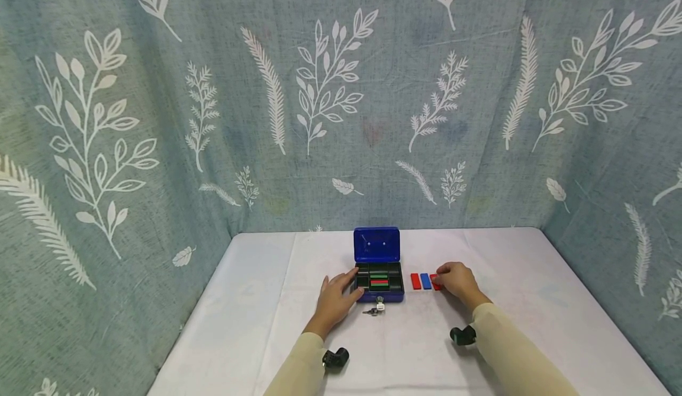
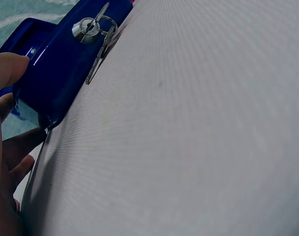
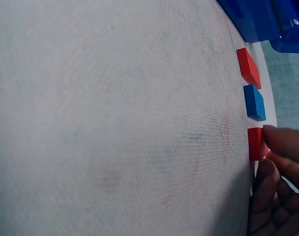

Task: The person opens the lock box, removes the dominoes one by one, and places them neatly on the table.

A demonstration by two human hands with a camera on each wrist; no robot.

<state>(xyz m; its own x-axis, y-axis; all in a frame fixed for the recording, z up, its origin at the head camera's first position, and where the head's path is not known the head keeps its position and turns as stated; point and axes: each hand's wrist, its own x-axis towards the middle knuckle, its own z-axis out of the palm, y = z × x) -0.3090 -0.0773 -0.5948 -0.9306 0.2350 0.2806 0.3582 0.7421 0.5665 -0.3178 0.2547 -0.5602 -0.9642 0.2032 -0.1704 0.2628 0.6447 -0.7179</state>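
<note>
A blue metal cash box (image 1: 393, 296) stands with its lid raised and a black compartment tray inside. Green and red blocks (image 1: 379, 282) lie in the tray's middle. My left hand (image 1: 337, 302) holds the box at its left side, thumb on the front rim and fingers along the outer wall. Keys on a ring (image 2: 106, 37) hang from the front lock. Right of the box, my right hand (image 1: 459, 280) pinches a red block (image 3: 255, 144) at the table surface. A blue block (image 1: 425, 281) and another red block (image 1: 415, 281) lie between that hand and the box.
A white cloth covers the table (image 1: 256, 325). Behind it and at both sides hangs a green-grey curtain (image 1: 373, 177) with white leaf patterns. Dark wrist cameras (image 1: 335, 359) protrude from the cream sleeves (image 1: 514, 343).
</note>
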